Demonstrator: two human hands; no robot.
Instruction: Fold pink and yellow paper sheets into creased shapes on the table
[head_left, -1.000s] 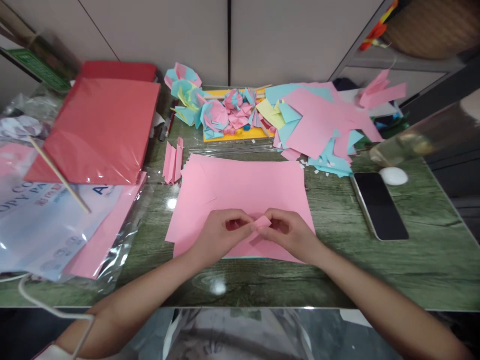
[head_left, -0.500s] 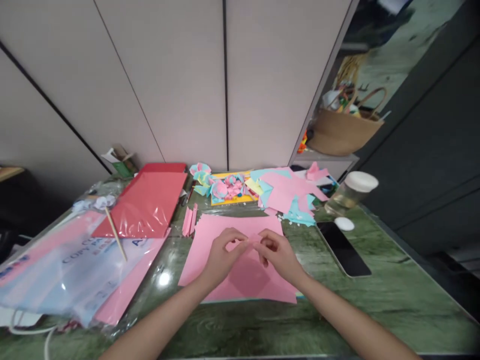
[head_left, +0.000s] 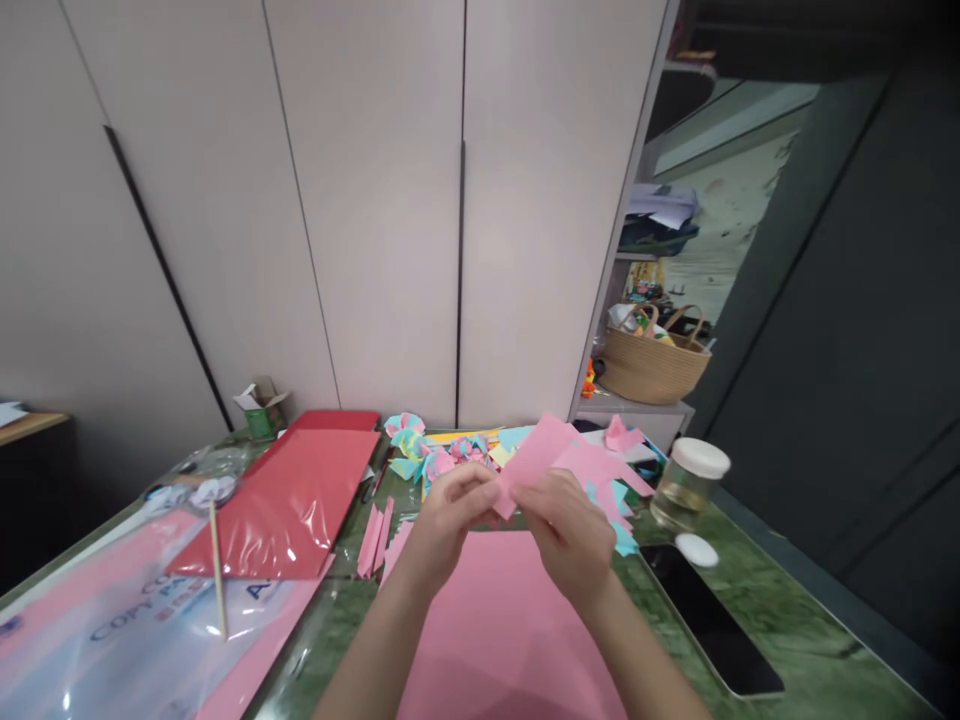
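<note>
Between my two hands a small piece of pink paper (head_left: 537, 459) is held up, tilted, above the table. My left hand (head_left: 459, 512) pinches its lower left corner between thumb and fingers. At its lower right edge my right hand (head_left: 568, 525) grips it, fingers closed and partly hidden. Below them lies a large sheet of pink paper (head_left: 502, 620), partly covered by my forearms. Folded pink strips (head_left: 374, 540) rest just left of the sheet. Behind my hands are crumpled pink, blue and yellow paper flowers (head_left: 409, 445) and a heap of pink and blue scraps (head_left: 600, 468).
Red sheets in clear wrap (head_left: 300, 500) and a copy-paper bag (head_left: 150, 620) with a wooden stick (head_left: 217, 570) cover the left side. On the right stand a white-lidded jar (head_left: 690, 485), a white cap (head_left: 697, 550) and a phone (head_left: 712, 620). A woven basket (head_left: 652, 365) sits on a shelf.
The head view has tipped upward, showing more cabinet. Both hands have lifted the small pink paper off the sheet, and it now stands upright and shows more of its face.
</note>
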